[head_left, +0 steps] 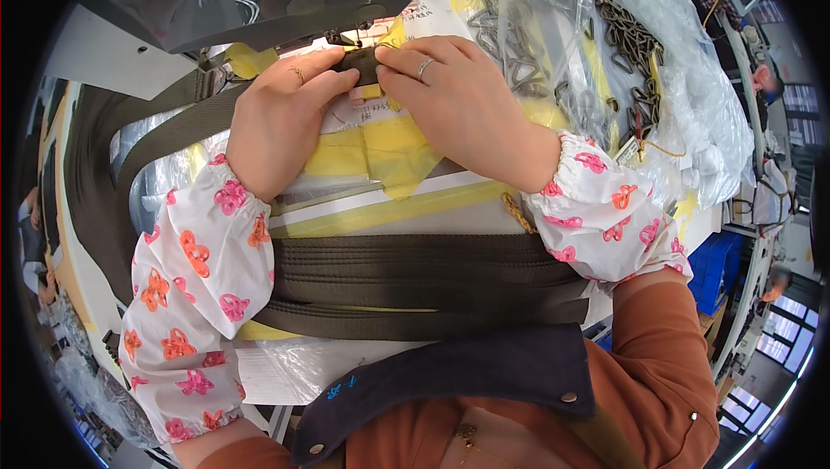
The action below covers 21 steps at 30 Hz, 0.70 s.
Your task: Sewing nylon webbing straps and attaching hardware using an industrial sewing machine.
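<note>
A short length of dark olive webbing strap (357,66) lies under the needle area (344,39) of a sewing machine (294,2). My left hand (284,119) grips its left side between thumb and forefinger; a ring shows on one finger. From the right, my right hand (471,106) holds the other side, fingertips close to the needle and thumb on the near edge. The strap's underside is hidden. Webbing (186,123) runs off to the left past my left wrist. Yellow tape (372,153) covers the work surface just below my hands.
Folded dark webbing (415,283) lies across the near side of the table, with more looped at the left (91,175). Metal triangular rings and hooks (631,45) sit in clear plastic (709,80) at the right. A blue bin (716,270) stands beyond the right edge.
</note>
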Tool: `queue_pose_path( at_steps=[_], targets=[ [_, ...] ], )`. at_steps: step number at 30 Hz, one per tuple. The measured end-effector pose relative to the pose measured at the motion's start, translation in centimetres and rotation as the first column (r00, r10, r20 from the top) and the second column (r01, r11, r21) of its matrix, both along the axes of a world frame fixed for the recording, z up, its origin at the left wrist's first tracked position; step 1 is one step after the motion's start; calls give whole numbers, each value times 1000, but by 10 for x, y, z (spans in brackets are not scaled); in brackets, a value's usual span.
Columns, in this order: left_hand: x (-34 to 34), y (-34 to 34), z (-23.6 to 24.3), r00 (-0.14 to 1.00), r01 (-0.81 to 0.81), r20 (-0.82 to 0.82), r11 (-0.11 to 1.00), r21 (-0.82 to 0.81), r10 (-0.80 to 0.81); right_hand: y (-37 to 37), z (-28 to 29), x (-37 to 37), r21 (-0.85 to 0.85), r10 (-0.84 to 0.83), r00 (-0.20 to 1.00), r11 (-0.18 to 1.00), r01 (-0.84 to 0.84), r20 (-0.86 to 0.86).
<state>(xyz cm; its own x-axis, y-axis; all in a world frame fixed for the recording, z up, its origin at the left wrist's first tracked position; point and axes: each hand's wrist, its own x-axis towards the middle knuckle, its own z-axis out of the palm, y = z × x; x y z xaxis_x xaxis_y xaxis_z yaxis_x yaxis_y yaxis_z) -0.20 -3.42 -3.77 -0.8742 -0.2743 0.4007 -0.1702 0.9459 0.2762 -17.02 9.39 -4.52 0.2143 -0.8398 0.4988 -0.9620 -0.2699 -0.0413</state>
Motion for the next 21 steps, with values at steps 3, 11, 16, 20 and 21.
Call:
queue_pose_path(
  at_steps=[3, 11, 16, 20, 21],
  targets=[
    [0, -3, -2, 999, 33, -13, 999, -30, -34, -2, -1, -1, 3, -18, 999, 1000, 19, -33],
    [-1, -9, -2, 996, 71, -42, 996, -57, -73, -3, 2, -1, 15, -25, 998, 1000, 26, -59],
    [-2, -14, -6, 995, 88, -45, 995, -39, -90, -6, 3, -4, 25, -13, 995, 1000, 15, -94],
    [-1, -22, -11, 995, 87, -59, 996, 6, -87, -13, 0, -9, -26, -18, 989, 1000, 15, -144],
    [-2, -23, -12, 994, 86, -73, 996, 30, -84, -14, 1, -10, -30, -23, 988, 999, 19, -154]
  ],
)
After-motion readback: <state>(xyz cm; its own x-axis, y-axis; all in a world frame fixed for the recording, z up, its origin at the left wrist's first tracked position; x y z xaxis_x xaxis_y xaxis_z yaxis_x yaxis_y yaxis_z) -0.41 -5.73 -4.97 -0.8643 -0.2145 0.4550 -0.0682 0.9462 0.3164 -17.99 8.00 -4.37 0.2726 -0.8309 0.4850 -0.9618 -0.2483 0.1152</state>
